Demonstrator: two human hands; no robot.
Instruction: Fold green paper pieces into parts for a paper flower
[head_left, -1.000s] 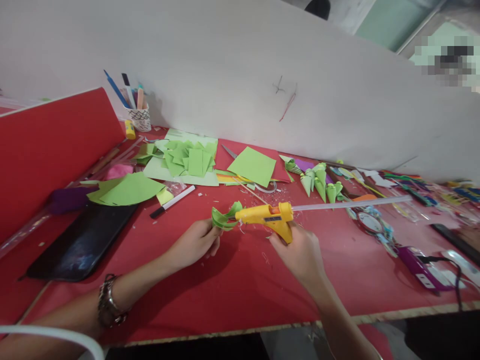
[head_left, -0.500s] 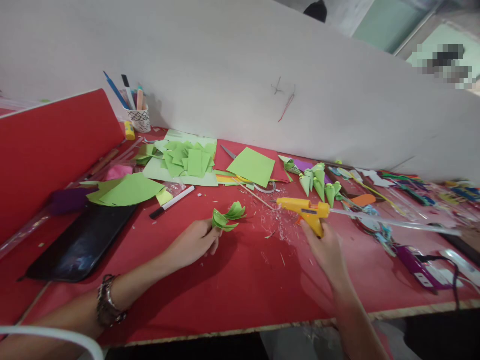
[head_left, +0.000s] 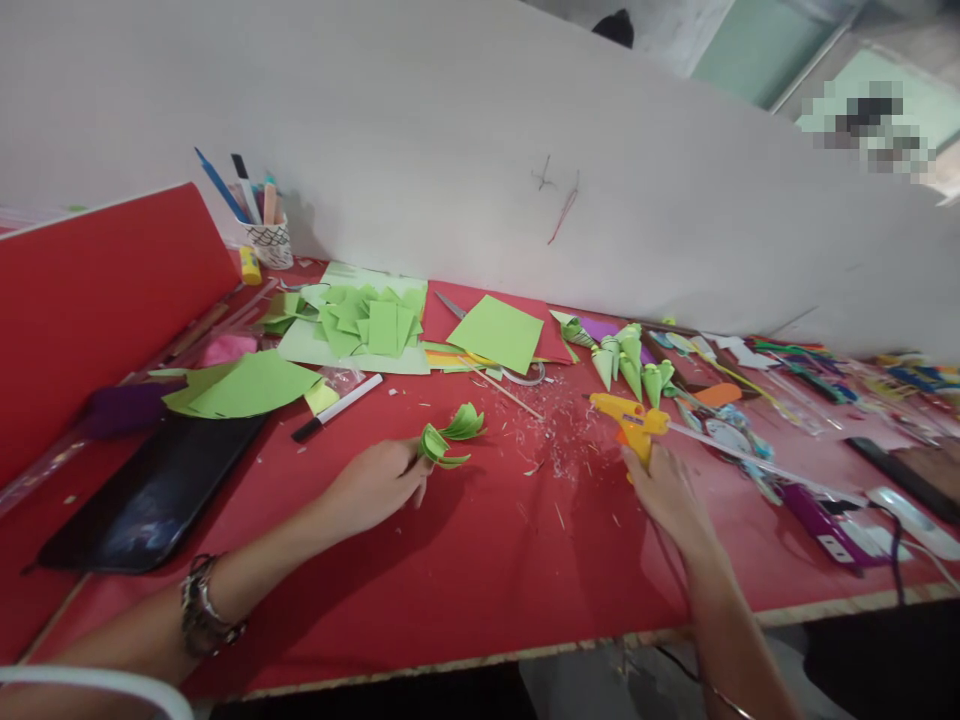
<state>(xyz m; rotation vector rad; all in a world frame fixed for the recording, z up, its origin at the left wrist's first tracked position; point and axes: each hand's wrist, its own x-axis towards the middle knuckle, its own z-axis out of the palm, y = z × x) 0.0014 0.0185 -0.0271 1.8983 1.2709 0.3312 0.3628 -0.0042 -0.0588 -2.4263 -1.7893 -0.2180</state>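
Observation:
My left hand (head_left: 382, 482) pinches a small green paper piece with curled, leaf-like petals (head_left: 452, 436) above the red table, left of centre. In my right hand (head_left: 667, 490) is a yellow hot glue gun (head_left: 628, 417), its nozzle pointing left and a long clear glue stick (head_left: 757, 458) sticking out of its back. The nozzle is well apart from the green paper piece. Between the two hands, thin glue strings and scraps (head_left: 564, 435) lie on the tabletop. Several rolled green paper cones (head_left: 631, 362) rest just beyond the glue gun.
Green paper squares (head_left: 375, 322) and a larger sheet (head_left: 496, 335) lie by the wall, over scissors (head_left: 525, 376). On the left are a black phone-like slab (head_left: 154, 500), a marker (head_left: 337, 407) and a pen cup (head_left: 268, 243). A purple power strip (head_left: 825, 525) sits at right.
My right hand has drawn the glue gun to the right, away from the green paper piece. My left hand keeps its grip, with the whole view shifted slightly.

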